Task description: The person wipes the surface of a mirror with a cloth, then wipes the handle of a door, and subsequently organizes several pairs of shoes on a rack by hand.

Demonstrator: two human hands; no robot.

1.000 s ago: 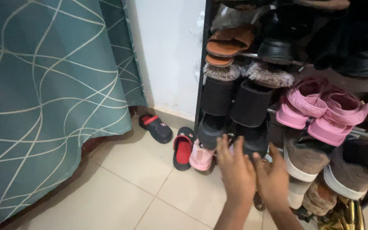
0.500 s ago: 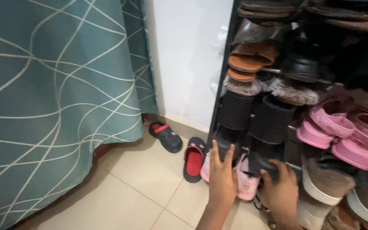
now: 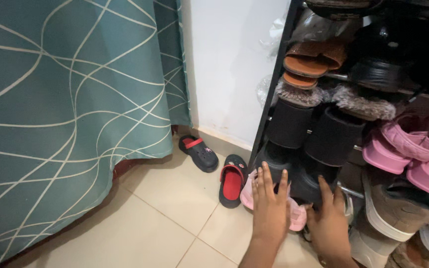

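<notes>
Lying under left hand [image 3: 270, 211]: pink shoe [image 3: 295, 214]

We had one view only, from the camera worn on the person's head. It looked steeply down and forward, at close range, toward the foot of a shoe rack [image 3: 273, 106] that filled the right of the frame. A teal curtain [image 3: 65, 109] took the left, pale floor tiles [image 3: 165, 218] the bottom, and both hands entered from the lower edge.
</notes>
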